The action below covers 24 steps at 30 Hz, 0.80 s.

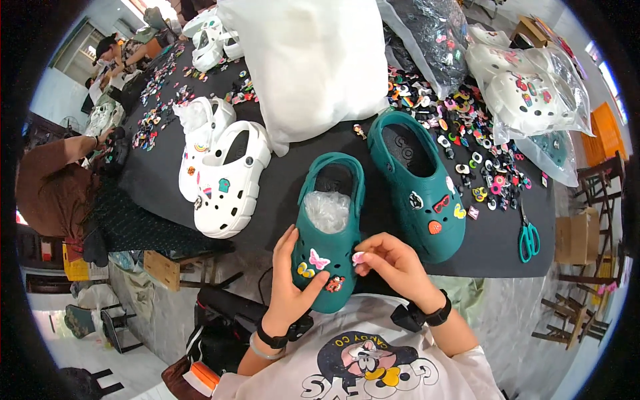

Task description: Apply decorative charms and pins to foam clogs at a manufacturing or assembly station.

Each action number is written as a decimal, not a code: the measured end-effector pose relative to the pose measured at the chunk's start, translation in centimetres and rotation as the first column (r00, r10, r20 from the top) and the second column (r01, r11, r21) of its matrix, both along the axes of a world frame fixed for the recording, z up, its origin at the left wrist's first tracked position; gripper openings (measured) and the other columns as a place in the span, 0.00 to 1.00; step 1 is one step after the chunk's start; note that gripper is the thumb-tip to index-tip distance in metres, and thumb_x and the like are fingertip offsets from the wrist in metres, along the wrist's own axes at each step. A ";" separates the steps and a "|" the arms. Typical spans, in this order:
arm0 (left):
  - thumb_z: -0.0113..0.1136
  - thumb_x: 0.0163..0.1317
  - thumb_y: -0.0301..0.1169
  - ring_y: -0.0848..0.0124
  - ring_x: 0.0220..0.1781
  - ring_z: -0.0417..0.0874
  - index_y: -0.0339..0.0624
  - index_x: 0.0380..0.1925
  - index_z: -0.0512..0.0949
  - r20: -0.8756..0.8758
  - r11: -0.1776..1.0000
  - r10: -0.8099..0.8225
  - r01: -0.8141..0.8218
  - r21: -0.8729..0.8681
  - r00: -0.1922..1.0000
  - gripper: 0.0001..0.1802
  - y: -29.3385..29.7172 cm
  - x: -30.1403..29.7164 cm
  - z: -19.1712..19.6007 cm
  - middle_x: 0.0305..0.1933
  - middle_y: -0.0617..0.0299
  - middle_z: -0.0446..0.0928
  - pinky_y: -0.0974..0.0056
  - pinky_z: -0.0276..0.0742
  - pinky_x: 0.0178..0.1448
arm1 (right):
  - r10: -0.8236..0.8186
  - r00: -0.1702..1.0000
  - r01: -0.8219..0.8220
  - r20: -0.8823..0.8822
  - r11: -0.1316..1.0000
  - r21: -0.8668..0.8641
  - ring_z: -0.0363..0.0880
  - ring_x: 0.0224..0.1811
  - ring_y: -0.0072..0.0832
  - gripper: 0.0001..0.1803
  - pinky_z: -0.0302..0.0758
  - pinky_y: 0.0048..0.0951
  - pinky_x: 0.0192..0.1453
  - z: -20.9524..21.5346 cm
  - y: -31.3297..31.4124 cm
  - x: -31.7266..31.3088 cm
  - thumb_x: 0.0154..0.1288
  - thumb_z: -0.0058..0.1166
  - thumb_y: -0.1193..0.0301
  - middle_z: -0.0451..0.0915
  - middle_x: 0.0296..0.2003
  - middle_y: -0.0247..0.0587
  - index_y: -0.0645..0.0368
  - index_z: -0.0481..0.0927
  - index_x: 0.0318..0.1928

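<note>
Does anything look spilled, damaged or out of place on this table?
Nothing looks damaged or clearly spilled. The loose charms lie jumbled across the black table, with one small charm apart from the heaps, by the white bag. The teal scissors rest close to the table's near right corner, perhaps a little carelessly.

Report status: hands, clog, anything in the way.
Left hand gripping green clog. Right hand pinching pink charm beside it. Clog's toe carries several charms. Nothing seen between pink charm and clog.

the right hand [399, 263] covers part of the pink charm [359, 257]; the left hand [292, 287] hides one side of the clog [337, 245]; beyond both, the bag [320, 63] is cut off above.
</note>
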<state>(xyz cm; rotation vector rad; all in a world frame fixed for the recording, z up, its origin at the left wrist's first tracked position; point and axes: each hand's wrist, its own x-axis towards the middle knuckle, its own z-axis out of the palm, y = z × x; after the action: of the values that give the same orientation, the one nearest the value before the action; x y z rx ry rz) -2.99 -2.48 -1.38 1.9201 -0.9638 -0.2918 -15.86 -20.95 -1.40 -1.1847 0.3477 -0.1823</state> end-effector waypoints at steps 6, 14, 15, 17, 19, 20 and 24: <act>0.69 0.52 0.29 0.50 0.71 0.62 0.35 0.65 0.62 0.057 1.000 0.014 -0.014 -0.004 0.998 0.40 -0.7 0.2 0.4 0.70 0.42 0.59 0.52 0.57 0.72 | -0.048 0.997 0.056 0.067 0.990 -0.129 0.79 0.37 0.18 0.09 0.77 0.21 0.42 0.4 -0.3 0.3 0.72 0.52 0.73 0.80 0.35 0.33 0.65 0.76 0.48; 0.71 0.51 0.28 0.52 0.71 0.63 0.34 0.66 0.57 -0.066 0.989 0.046 -0.055 -0.140 0.997 0.44 -1.2 -0.1 -1.0 0.69 0.42 0.59 0.53 0.57 0.72 | -0.102 0.993 0.098 0.052 0.992 0.084 0.82 0.37 0.20 0.11 0.80 0.22 0.40 -0.1 1.1 0.6 0.65 0.59 0.78 0.82 0.37 0.37 0.66 0.77 0.47; 0.71 0.51 0.27 0.53 0.71 0.63 0.34 0.67 0.56 -0.107 0.981 0.047 -0.067 -0.183 0.993 0.45 -1.1 -0.2 -1.2 0.70 0.42 0.59 0.53 0.58 0.72 | -0.135 0.990 0.131 0.049 0.989 0.073 0.82 0.38 0.20 0.11 0.80 0.22 0.41 -0.2 1.2 0.6 0.62 0.61 0.80 0.82 0.38 0.38 0.66 0.78 0.45; 0.71 0.51 0.27 0.52 0.71 0.63 0.35 0.66 0.56 -0.126 0.977 0.062 -0.086 -0.193 0.990 0.45 -1.1 -0.4 -1.5 0.70 0.42 0.58 0.53 0.58 0.72 | -0.134 0.990 0.134 0.054 0.991 -0.014 0.83 0.39 0.21 0.09 0.80 0.22 0.42 -0.3 1.2 0.4 0.61 0.63 0.80 0.82 0.38 0.38 0.67 0.79 0.42; 0.71 0.51 0.27 0.52 0.71 0.63 0.35 0.66 0.56 -0.146 0.973 0.066 -0.096 -0.212 0.987 0.44 -1.0 -0.4 -1.7 0.70 0.41 0.58 0.52 0.58 0.72 | -0.143 0.988 0.148 0.049 0.984 -0.099 0.83 0.40 0.21 0.08 0.81 0.22 0.43 -0.4 1.1 0.4 0.60 0.64 0.80 0.82 0.38 0.38 0.67 0.79 0.39; 0.71 0.52 0.28 0.51 0.71 0.63 0.35 0.65 0.57 -0.126 0.974 0.061 -0.087 -0.210 0.990 0.43 -1.0 -0.4 -1.8 0.70 0.40 0.58 0.52 0.58 0.72 | -0.162 0.985 0.169 0.061 0.978 -0.121 0.83 0.39 0.21 0.07 0.80 0.21 0.43 -0.5 1.0 0.5 0.59 0.65 0.80 0.82 0.38 0.38 0.67 0.80 0.37; 0.65 0.56 0.24 0.52 0.73 0.59 0.36 0.64 0.56 -0.102 0.984 0.024 -0.041 -0.174 0.995 0.39 -0.7 -0.3 -1.8 0.72 0.38 0.54 0.52 0.51 0.75 | -0.202 0.977 0.202 0.060 0.979 0.006 0.82 0.38 0.20 0.07 0.77 0.19 0.42 -1.1 1.2 1.1 0.58 0.66 0.80 0.82 0.37 0.38 0.65 0.81 0.36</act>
<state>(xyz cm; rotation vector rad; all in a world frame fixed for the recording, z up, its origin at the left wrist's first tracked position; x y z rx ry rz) -3.32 -3.18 -3.13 1.7418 -0.8626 -0.2713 -14.74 -19.72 -2.48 -1.1406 0.4155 -0.3946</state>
